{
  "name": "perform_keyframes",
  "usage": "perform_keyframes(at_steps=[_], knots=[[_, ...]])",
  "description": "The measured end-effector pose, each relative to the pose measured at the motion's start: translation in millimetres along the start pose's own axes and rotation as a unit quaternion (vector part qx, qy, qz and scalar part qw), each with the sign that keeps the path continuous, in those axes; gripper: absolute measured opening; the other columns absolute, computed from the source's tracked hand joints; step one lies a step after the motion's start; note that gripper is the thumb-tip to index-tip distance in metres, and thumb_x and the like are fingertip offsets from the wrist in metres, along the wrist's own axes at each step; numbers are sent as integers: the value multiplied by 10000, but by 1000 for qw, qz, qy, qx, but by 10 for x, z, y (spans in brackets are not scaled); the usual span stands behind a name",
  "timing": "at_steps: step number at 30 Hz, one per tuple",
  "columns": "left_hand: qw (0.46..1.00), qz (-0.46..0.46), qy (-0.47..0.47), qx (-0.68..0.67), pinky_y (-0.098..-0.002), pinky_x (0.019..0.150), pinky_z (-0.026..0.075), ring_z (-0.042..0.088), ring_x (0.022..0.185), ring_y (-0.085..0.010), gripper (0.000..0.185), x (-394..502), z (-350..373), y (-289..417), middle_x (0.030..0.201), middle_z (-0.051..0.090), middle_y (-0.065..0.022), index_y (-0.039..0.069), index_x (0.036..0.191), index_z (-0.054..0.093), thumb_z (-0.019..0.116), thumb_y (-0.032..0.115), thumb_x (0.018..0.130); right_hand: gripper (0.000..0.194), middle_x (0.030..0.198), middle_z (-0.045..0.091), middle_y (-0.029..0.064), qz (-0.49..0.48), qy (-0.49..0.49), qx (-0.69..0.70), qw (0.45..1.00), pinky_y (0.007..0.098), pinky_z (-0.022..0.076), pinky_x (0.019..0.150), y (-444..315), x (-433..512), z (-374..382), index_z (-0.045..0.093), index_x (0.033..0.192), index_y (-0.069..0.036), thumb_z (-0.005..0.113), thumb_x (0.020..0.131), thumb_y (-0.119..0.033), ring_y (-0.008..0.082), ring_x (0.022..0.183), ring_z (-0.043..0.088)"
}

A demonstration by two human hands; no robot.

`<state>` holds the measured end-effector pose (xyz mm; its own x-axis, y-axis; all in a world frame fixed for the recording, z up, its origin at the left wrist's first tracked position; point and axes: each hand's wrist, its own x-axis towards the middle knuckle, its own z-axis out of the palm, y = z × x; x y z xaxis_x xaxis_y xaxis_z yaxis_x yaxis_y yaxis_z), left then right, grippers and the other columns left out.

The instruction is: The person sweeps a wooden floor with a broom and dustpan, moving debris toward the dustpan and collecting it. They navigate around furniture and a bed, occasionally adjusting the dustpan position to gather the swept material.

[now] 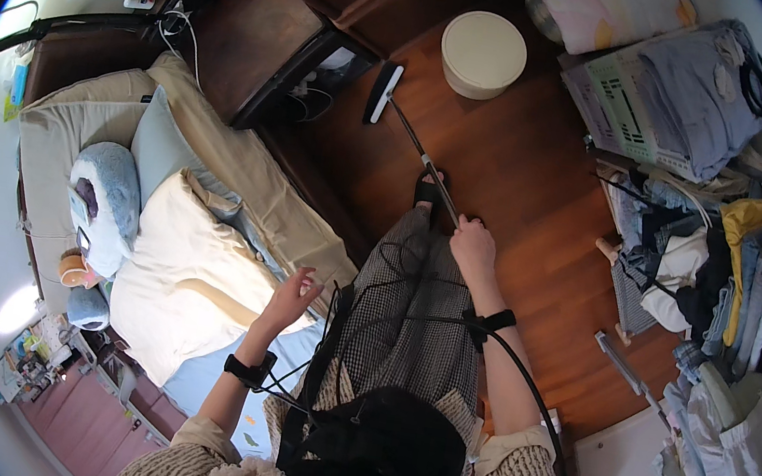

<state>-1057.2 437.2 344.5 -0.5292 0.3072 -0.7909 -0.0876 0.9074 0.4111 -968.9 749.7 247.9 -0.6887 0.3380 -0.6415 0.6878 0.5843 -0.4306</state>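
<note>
My right hand (pixel 473 251) grips the handle of a long-handled floor broom (pixel 411 129) near its upper end. The broom slants away from me, and its wide black-and-white head (pixel 382 94) rests on the brown wooden floor (pixel 531 208), close to the dark wooden cabinet. Past my slippered foot (pixel 430 185) runs the pole. My left hand (pixel 294 297) is raised over the near side of the bed, fingers apart and slightly curled, with nothing in it. Below that hand lies a cream quilt (pixel 199 285) on a blue sheet.
A round cream bin (pixel 483 55) stands beyond the broom head. The dark cabinet (pixel 256 38) has cables on an open shelf. Plush toys (pixel 110 200) lie on the bed. Hanging clothes (pixel 748 275) and a folding rack (pixel 633 368) line the right. Black cables (pixel 530 369) cross my body.
</note>
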Motion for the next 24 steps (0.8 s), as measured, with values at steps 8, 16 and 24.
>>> perform_keyframes(at_steps=[8, 16, 24], knots=[[999, 23, -24, 10, -293, 737, 452, 571, 839, -197, 423, 86, -15, -37, 863, 589, -124, 0, 1142, 444, 569, 259, 831, 372, 860, 574, 213, 166, -19, 85, 982, 408, 453, 719, 1031, -1174, 65, 508, 1160, -89, 483, 797, -165, 359, 833, 553], [998, 10, 29, -48, -265, 744, 429, 537, 825, -149, 394, 149, -197, -47, 845, 573, -73, 11, 1129, 457, 554, 263, 843, 364, 907, 581, 198, 378, -84, 111, 915, 356, 440, 732, 1537, -2392, -276, 487, 1198, -67, 464, 846, -159, 320, 874, 563], [951, -213, 73, -212, -364, 806, 405, 469, 1028, -234, 654, 421, -124, -1067, 1119, 486, -139, 13, 1195, 397, 628, 417, 734, 391, 670, 564, 201, 228, -109, 0, 968, 358, 442, 548, 1404, -2547, -632, 416, 1261, -95, 446, 873, -129, 310, 631, 580]])
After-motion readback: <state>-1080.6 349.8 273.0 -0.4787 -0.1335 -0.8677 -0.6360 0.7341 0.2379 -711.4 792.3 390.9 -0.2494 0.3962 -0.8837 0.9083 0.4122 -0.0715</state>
